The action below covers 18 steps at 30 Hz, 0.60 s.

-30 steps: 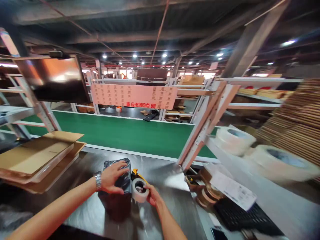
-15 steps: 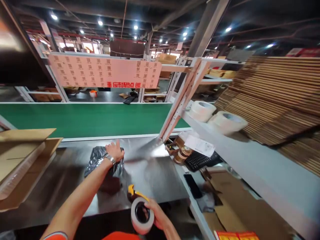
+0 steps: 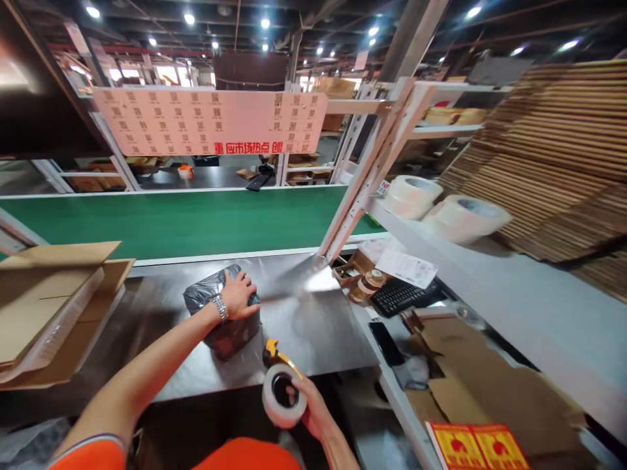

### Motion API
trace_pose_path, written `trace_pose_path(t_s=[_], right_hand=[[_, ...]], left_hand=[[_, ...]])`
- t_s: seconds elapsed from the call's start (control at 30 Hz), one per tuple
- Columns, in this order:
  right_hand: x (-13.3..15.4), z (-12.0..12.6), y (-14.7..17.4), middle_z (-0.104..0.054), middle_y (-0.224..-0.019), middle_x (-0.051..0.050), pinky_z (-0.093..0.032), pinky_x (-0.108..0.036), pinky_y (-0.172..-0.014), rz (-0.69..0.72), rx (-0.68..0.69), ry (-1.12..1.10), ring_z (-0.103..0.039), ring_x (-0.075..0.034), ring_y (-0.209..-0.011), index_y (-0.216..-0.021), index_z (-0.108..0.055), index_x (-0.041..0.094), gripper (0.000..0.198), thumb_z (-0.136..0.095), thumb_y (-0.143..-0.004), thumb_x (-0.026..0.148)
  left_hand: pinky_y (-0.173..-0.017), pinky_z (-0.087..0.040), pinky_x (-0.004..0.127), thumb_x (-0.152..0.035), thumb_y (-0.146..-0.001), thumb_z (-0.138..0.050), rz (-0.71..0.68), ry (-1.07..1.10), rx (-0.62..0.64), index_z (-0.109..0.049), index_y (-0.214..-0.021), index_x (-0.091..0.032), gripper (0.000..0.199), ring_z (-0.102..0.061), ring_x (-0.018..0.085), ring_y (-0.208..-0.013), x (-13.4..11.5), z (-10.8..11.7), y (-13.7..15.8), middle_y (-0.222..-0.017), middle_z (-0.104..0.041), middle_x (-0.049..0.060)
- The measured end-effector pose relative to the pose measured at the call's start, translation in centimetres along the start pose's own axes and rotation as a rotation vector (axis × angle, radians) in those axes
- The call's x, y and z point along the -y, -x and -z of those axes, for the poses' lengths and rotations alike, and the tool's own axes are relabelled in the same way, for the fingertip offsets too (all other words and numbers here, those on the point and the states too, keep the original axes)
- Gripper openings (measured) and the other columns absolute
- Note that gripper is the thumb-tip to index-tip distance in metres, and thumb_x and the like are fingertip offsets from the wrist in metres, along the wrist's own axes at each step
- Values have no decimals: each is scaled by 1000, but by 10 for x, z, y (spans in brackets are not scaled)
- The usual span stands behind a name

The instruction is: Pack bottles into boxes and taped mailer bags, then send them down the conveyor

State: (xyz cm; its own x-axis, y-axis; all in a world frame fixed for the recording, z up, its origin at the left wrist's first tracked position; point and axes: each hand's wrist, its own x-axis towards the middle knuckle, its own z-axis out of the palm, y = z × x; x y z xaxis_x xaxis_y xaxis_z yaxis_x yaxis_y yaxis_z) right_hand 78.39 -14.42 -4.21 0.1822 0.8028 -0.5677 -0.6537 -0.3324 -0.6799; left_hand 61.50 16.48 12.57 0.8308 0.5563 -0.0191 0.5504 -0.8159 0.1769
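A box-shaped package (image 3: 208, 287) wrapped in shiny black plastic sits on the metal worktop (image 3: 323, 333). My left hand (image 3: 238, 295), with a metal-band watch at the wrist, lies over its top right edge. Its fingers are spread along the top and grip the package. Lower down, by the worktop's front edge, my right hand (image 3: 311, 406) is closed on a tape dispenser (image 3: 275, 352). The dispenser has a yellow and dark head and a wide roll of pale tape that faces me. Part of its handle is hidden by my fingers.
Open cardboard boxes (image 3: 53, 307) stand at the left. Behind the worktop runs a green conveyor belt (image 3: 196, 222). To the right are a shelf with tape rolls (image 3: 467, 219), a keyboard (image 3: 406, 297), a phone (image 3: 386, 343) and stacked flat cardboard (image 3: 563, 150).
The package has shifted right and turned slightly under my left hand, so its front side shows more. My right hand and the tape dispenser are slightly higher and further right in view.
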Motion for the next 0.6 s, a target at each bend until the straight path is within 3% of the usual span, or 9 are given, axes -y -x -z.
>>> trace_pose_path(t_s=[0.07, 0.13, 0.3, 0.47, 0.53, 0.6], right_hand=[[6, -5, 4, -85, -110, -8, -55, -35, -85, 34, -35, -12, -74, -26, -99, -114, -85, 21, 51, -90, -70, 48], [10, -10, 8, -86, -105, -6, -53, -33, -82, 16, 35, 51, -73, -24, -93, -119, -86, 20, 54, -89, -69, 40], [7, -43, -11, -80, -87, 2, -44, -25, -71, -5, 301, 254, -60, -13, -73, -129, -85, 23, 61, -74, -69, 26], [-21, -120, -55, -84, -96, 6, -52, -30, -81, 95, 394, 497, -67, -18, -83, -111, -90, 30, 49, -78, -64, 29], [-33, -143, -67, -81, -97, 25, -54, -30, -86, 107, 546, 766, -71, -18, -93, -117, -84, 56, 50, -79, -69, 44], [-38, -146, -75, -74, -86, 38, -54, -29, -78, 113, 607, 936, -71, -18, -91, -109, -77, 74, 48, -82, -65, 56]], left_hand=[[-120, -18, 94, -59, -101, -57, 232, 31, -53, -76, -132, -19, 54, -43, 53, -152, -10, -2, -23, -142, -70, 26], [-119, -16, 95, -58, -100, -57, 359, 63, -78, -68, -147, -19, 62, -40, 55, -153, -18, -3, -43, -148, -68, 26], [-121, -15, 92, -57, -97, -59, 469, 102, -107, -54, -162, -16, 77, -37, 60, -155, -30, -6, -66, -152, -67, 29], [-119, -15, 95, -56, -99, -56, 472, 88, -105, -51, -164, -14, 78, -37, 59, -156, -33, -7, -55, -156, -65, 30], [-119, -14, 97, -56, -100, -55, 467, 87, -92, -51, -164, -14, 77, -37, 57, -157, -30, -8, -47, -157, -64, 29], [-119, -12, 98, -59, -100, -54, 453, 93, -111, -51, -165, -16, 78, -37, 56, -159, -24, -13, -41, -158, -64, 28]])
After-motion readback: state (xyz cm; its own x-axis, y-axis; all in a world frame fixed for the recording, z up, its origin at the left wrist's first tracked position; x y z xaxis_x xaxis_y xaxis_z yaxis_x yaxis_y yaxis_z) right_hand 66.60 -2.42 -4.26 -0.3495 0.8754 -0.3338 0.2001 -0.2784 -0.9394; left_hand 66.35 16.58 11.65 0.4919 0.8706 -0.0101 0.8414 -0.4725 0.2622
